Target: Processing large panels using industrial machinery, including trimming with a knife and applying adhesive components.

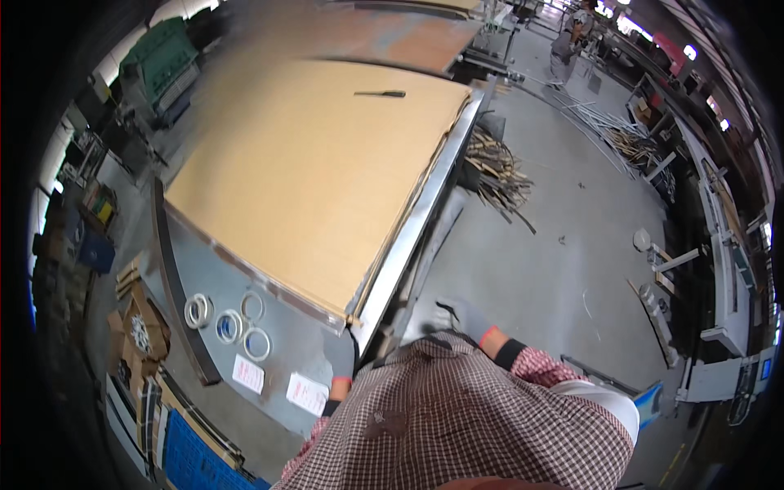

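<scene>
A large tan board (318, 180), like cardboard or fibreboard, lies on a metal-edged table in front of me. My left hand (345, 359), in a dark glove with a red cuff, is at the board's near right corner. Its fingers are mostly hidden, so its grip does not show. Away from the table edge, to the right, hangs my right hand (467, 318) in a grey glove with dark fingertips. Its fingers are apart and nothing shows in them. A thin dark-handled tool (384, 94) rests on the board's far part.
Several tape rolls (229, 327) and two white printed cards (248, 373) lie on the grey tabletop at left. A bundle of thin strips (498, 175) sits beside the table's right side. Long metal strips (600, 122) lie on the floor farther back, near another person (567, 49).
</scene>
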Motion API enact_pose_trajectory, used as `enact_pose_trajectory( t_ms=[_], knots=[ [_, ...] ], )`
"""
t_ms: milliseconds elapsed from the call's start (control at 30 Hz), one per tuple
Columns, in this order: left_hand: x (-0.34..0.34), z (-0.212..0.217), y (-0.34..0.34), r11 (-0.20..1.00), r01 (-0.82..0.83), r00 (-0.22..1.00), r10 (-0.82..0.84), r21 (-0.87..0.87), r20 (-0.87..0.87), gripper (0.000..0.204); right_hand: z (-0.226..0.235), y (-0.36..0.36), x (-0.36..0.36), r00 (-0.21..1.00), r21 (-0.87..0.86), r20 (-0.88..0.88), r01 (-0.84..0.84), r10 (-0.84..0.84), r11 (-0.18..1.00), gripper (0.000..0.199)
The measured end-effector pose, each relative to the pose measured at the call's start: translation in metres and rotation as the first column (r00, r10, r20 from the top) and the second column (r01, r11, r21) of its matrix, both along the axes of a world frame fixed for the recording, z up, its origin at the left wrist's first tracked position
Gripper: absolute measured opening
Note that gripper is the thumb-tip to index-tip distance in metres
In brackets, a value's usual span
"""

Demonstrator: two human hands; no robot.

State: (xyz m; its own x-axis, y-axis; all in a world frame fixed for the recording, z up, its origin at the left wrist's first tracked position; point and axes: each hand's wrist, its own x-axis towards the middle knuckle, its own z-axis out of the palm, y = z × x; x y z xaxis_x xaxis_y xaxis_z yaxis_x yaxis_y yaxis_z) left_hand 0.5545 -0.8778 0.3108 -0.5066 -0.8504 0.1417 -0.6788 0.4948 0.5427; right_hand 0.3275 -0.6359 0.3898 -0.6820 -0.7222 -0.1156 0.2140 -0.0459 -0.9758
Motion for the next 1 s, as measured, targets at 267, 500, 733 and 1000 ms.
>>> enact_pose_trajectory(
  t_ms=[267, 500, 733, 1000],
  knots=[
    [-0.106, 0.202, -0.002, 0.712, 0.191, 0.790, -0.520, 0.675, 0.325, 0.030, -0.074, 0.081, -0.148, 0.515, 0.136, 0.813, 0.285, -0.271, 0.949, 0.022],
    [-0.453, 0.222, 0.144, 0.318, 0.882, 0.414, -0.876, 0.349, -0.248, 0.045, -0.139, 0.176, -0.328, 0.687, -0.137, 0.725, 0.201, -0.040, 0.970, 0.027],
    [-0.674, 0.199, 0.191, 0.094, 0.912, 0.173, -0.971, 0.399, -0.165, 0.054, -0.098, 0.278, -0.490, 0.646, -0.693, 0.694, 0.478, 0.318, 0.540, 0.017],
    [-0.858, 0.187, 0.092, 0.641, 0.767, 0.641, -0.760, 0.038, -0.111, 0.027, -0.053, 0.253, -0.727, 0.480, 0.009, 0.799, 0.592, -0.362, 0.806, 0.020]
  ],
)
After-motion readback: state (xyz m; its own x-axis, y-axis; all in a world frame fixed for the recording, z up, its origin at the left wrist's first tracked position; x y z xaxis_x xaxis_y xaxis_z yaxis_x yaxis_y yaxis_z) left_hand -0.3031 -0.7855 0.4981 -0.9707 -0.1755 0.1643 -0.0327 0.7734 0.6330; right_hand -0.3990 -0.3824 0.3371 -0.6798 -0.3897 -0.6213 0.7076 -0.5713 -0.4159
